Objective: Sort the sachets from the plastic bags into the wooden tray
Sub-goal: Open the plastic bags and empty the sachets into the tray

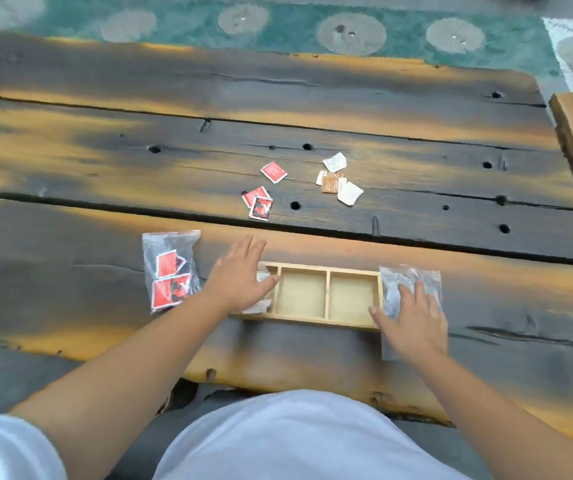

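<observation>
tray (pixel 326 296) set on table (pixel 105 140), middle and right compartments bare | left hand (pixel 240 275) laid flat over left compartment, grip open, nothing held | right hand (pixel 413 320) pressed flat on clear bag (pixel 395 282) at tray's right end, no grip closed | bag of red sachets (pixel 169 270) lain left of tray | loose red sachets (pixel 260 199) and white-brown sachets (pixel 338 183) scattered beyond

One wooden tray (pixel 326 296) with three compartments. Two plastic bags: the left bag (pixel 169 270) holds two red sachets, while the right bag (pixel 406 285) has contents too blurred to count. Loose on the desk (pixel 105 161): three red sachets (pixel 274 172), one brown sachet (pixel 330 183), and about three white sachets (pixel 349 193).
</observation>
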`<action>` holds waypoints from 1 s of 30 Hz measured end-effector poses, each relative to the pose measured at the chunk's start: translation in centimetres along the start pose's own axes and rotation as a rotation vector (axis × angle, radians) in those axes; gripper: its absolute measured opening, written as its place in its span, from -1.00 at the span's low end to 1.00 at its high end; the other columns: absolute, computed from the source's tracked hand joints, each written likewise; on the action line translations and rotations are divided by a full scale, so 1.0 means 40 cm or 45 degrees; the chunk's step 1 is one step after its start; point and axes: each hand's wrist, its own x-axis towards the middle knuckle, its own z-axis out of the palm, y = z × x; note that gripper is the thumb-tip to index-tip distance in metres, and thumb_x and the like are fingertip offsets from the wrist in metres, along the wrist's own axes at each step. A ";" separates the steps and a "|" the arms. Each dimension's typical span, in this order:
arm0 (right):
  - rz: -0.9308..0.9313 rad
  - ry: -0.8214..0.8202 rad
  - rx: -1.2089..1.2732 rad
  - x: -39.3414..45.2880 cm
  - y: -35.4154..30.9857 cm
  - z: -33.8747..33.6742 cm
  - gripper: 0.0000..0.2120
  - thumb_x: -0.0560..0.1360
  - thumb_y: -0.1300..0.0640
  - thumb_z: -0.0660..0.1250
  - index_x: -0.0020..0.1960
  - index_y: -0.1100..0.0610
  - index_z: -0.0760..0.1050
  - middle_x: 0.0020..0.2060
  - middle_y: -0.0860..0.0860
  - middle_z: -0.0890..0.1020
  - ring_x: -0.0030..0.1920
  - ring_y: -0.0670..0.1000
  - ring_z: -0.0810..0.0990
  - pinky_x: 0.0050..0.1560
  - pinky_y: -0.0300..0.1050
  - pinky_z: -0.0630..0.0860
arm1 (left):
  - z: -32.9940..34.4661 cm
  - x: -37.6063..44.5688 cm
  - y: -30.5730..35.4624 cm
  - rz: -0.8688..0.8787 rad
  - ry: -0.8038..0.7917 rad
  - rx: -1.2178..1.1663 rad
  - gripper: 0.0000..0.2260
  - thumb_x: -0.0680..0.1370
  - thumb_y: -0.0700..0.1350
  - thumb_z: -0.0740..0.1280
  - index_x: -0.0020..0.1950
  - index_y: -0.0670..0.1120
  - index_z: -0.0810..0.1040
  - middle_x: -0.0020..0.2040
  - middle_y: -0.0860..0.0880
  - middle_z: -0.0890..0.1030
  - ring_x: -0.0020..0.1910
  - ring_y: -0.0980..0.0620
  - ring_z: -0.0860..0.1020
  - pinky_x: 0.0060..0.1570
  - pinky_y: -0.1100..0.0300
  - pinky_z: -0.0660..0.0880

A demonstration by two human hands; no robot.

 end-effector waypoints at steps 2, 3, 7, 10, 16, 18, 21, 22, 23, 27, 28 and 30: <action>-0.126 -0.015 -0.006 -0.005 -0.092 0.003 -0.22 0.48 -0.40 0.12 0.54 0.02 0.14 0.60 0.05 0.03 0.57 0.18 0.03 0.51 0.17 0.10 | -0.029 -0.044 -0.083 -0.074 0.027 0.004 -0.28 0.47 0.28 0.17 0.56 0.01 0.11 0.58 -0.11 0.12 0.57 -0.10 0.07 0.45 -0.11 0.20; -0.194 -0.020 -0.003 -0.010 -0.141 0.003 -0.23 0.48 -0.38 0.13 0.54 0.02 0.13 0.60 0.05 0.03 0.57 0.18 0.00 0.52 0.16 0.07 | -0.041 -0.066 -0.124 -0.111 0.032 0.008 -0.27 0.47 0.30 0.16 0.56 0.01 0.09 0.59 -0.12 0.11 0.57 -0.10 0.05 0.46 -0.12 0.19; -0.459 -0.028 -0.064 -0.038 -0.333 0.015 -0.25 0.48 -0.36 0.15 0.54 0.01 0.14 0.60 0.04 0.04 0.58 0.15 -0.08 0.52 0.12 0.04 | -0.079 -0.151 -0.267 -0.251 0.072 0.023 -0.23 0.42 0.36 0.09 0.55 0.02 0.11 0.56 -0.13 0.16 0.54 -0.13 0.12 0.42 -0.13 0.25; -0.640 -0.064 -0.145 -0.063 -0.464 0.029 -0.27 0.48 -0.34 0.16 0.53 -0.01 0.15 0.59 0.05 0.05 0.58 0.15 -0.05 0.50 0.11 0.08 | -0.088 -0.208 -0.352 -0.332 0.082 0.008 -0.27 0.48 0.33 0.10 0.56 0.00 0.10 0.57 -0.12 0.14 0.55 -0.12 0.09 0.41 -0.10 0.25; -0.895 -0.189 -0.252 -0.102 -0.670 0.063 -0.27 0.48 -0.29 0.21 0.53 0.00 0.13 0.60 0.04 0.03 0.59 0.12 -0.05 0.50 0.12 0.07 | -0.087 -0.277 -0.476 -0.393 -0.026 -0.051 -0.26 0.50 0.35 0.11 0.58 0.04 0.00 0.61 -0.10 0.00 0.59 -0.11 -0.04 0.48 -0.14 0.14; -0.939 -0.271 -0.293 -0.104 -0.726 0.078 -0.25 0.49 -0.27 0.23 0.56 0.00 0.07 0.60 0.04 -0.03 0.59 0.10 -0.08 0.52 0.12 0.05 | -0.088 -0.283 -0.502 -0.388 -0.043 -0.061 -0.27 0.52 0.32 0.15 0.58 0.05 -0.03 0.62 -0.08 -0.02 0.59 -0.09 -0.06 0.50 -0.14 0.10; -0.998 -0.329 -0.344 -0.104 -0.798 0.098 -0.21 0.49 -0.25 0.26 0.57 0.01 0.02 0.60 0.06 -0.05 0.59 0.11 -0.09 0.54 0.11 0.06 | -0.086 -0.273 -0.537 -0.360 -0.072 -0.062 -0.25 0.52 0.31 0.16 0.59 0.06 -0.05 0.62 -0.07 -0.03 0.59 -0.09 -0.07 0.50 -0.14 0.09; -1.013 -0.332 -0.360 -0.105 -0.818 0.105 -0.20 0.49 -0.25 0.27 0.57 0.00 0.00 0.60 0.06 -0.04 0.59 0.11 -0.09 0.55 0.11 0.06 | -0.084 -0.264 -0.548 -0.348 -0.083 -0.061 -0.25 0.52 0.31 0.17 0.59 0.06 -0.04 0.62 -0.07 -0.03 0.59 -0.09 -0.06 0.50 -0.14 0.09; -1.019 -0.336 -0.375 -0.103 -0.839 0.111 -0.19 0.48 -0.25 0.28 0.58 0.00 0.00 0.60 0.06 -0.03 0.59 0.11 -0.07 0.54 0.12 0.07 | -0.083 -0.254 -0.559 -0.332 -0.092 -0.059 -0.25 0.52 0.31 0.17 0.59 0.06 -0.04 0.62 -0.07 -0.02 0.59 -0.09 -0.06 0.50 -0.15 0.10; -0.994 -0.360 -0.371 -0.092 -0.906 0.125 -0.19 0.47 -0.24 0.30 0.57 0.00 0.01 0.59 0.06 0.05 0.58 0.11 0.01 0.52 0.14 0.15 | -0.077 -0.205 -0.591 -0.265 -0.140 -0.048 -0.24 0.50 0.31 0.18 0.58 0.04 -0.02 0.61 -0.08 -0.01 0.59 -0.09 -0.05 0.49 -0.17 0.11; -0.984 -0.365 -0.364 -0.085 -0.919 0.128 -0.21 0.47 -0.22 0.30 0.56 0.00 0.03 0.59 0.07 0.06 0.58 0.12 0.03 0.51 0.14 0.17 | -0.076 -0.190 -0.598 -0.247 -0.154 -0.047 -0.24 0.50 0.30 0.18 0.59 0.04 -0.02 0.61 -0.07 -0.01 0.59 -0.09 -0.05 0.49 -0.17 0.10; -0.953 -0.393 -0.355 -0.073 -0.939 0.136 -0.23 0.48 -0.20 0.29 0.56 0.02 0.05 0.59 0.07 0.07 0.57 0.11 0.04 0.50 0.13 0.19 | -0.073 -0.161 -0.608 -0.197 -0.186 -0.035 -0.25 0.50 0.29 0.18 0.58 0.04 -0.01 0.61 -0.07 0.00 0.59 -0.09 -0.06 0.49 -0.19 0.09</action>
